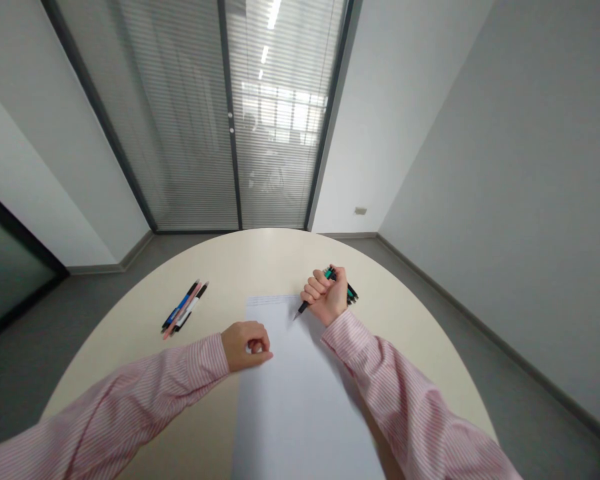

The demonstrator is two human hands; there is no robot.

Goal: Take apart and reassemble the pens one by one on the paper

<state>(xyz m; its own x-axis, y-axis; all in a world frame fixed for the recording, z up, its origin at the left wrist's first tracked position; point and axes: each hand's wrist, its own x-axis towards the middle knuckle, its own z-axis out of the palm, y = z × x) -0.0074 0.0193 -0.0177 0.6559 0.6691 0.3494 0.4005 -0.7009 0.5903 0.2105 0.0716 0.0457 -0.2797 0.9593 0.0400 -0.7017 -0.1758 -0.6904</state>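
My right hand [326, 297] is closed around a pen [303, 309] whose tip rests near the upper edge of a white sheet of paper [300, 393]. Right behind that hand lie a few more pens, green and black [351, 292], partly hidden by my fingers. My left hand [246, 345] is curled into a loose fist, pressing on the paper's left edge with nothing in it. Both arms wear pink striped sleeves.
The sheet lies on a round cream table [230, 267]. A small group of pens, blue, pink and black [184, 308], lies on the table's left part. Beyond the table are a grey floor, white walls and a glass door with blinds [230, 113].
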